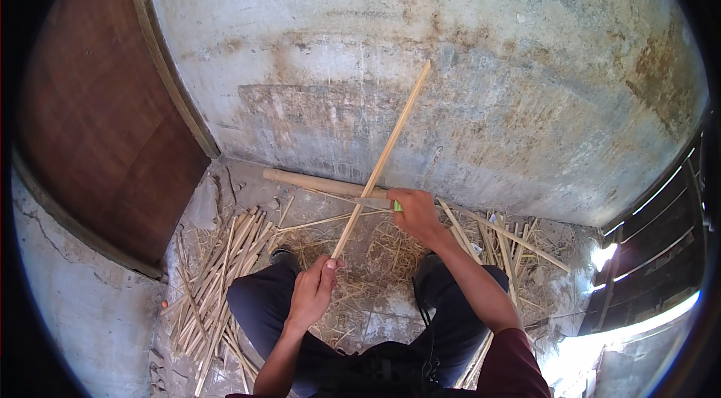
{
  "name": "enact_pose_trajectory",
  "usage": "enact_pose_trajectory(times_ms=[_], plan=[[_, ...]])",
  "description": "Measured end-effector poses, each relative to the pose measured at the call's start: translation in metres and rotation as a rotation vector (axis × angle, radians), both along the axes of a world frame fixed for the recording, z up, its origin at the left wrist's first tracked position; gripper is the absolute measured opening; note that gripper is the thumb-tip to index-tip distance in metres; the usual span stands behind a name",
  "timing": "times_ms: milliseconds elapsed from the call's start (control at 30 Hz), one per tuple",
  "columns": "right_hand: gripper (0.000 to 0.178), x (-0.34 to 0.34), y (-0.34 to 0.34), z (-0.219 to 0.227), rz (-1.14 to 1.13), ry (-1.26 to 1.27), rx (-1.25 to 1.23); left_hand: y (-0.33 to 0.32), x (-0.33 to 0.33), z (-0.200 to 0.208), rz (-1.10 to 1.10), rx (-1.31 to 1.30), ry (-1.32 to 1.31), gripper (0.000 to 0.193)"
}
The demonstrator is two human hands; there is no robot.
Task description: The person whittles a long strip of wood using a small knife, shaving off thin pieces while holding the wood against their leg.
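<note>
My left hand [312,291] is closed round the near end of a long, pale bamboo strip [396,133], which slants up and away to the right. My right hand [415,215] grips a knife [373,203] by its green handle. The blade points left and lies across the strip, seemingly touching it, a little beyond my left hand. Most of the handle is hidden inside my right fist. Behind the blade, a thick round bamboo pole [312,182] rests on the floor near the wall.
A heap of cut strips [218,285] lies left of my legs, and more strips [511,248] lie to the right. Thin shavings [390,248] litter the floor between my feet. A stained concrete wall [488,97] rises ahead. At left is a brown door [105,97]; dark slats [653,240] stand at right.
</note>
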State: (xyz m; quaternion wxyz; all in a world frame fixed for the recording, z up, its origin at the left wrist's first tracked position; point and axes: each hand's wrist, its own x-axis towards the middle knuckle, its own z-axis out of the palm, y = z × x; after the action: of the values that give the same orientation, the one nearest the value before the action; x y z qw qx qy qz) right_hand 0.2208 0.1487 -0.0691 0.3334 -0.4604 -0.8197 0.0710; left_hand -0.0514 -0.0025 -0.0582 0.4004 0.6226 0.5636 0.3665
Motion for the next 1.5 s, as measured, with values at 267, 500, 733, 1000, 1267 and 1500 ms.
enact_pose_trajectory(times_ms=[267, 500, 733, 1000, 1267, 1500], plan=[[0.033, 0.004, 0.002, -0.003, -0.024, 0.019, -0.01, -0.001, -0.002, 0.001, 0.019, -0.024, -0.009, 0.033], [0.023, -0.014, -0.01, -0.008, 0.069, 0.023, 0.05, 0.001, 0.0, -0.011, 0.042, 0.06, 0.023, 0.028], [0.024, -0.035, -0.027, -0.02, 0.168, -0.099, 0.011, 0.006, 0.008, 0.0, 0.1, 0.099, 0.073, 0.026], [0.019, -0.043, -0.031, -0.03, 0.168, -0.117, 0.045, 0.004, 0.023, 0.003, 0.126, 0.193, 0.153, 0.025], [0.018, -0.044, -0.036, -0.02, 0.11, -0.203, -0.022, 0.001, 0.031, -0.007, 0.197, 0.315, 0.171, 0.033], [0.022, -0.044, -0.03, -0.015, 0.016, -0.278, 0.068, 0.006, 0.032, -0.011, 0.189, 0.367, 0.167, 0.034]])
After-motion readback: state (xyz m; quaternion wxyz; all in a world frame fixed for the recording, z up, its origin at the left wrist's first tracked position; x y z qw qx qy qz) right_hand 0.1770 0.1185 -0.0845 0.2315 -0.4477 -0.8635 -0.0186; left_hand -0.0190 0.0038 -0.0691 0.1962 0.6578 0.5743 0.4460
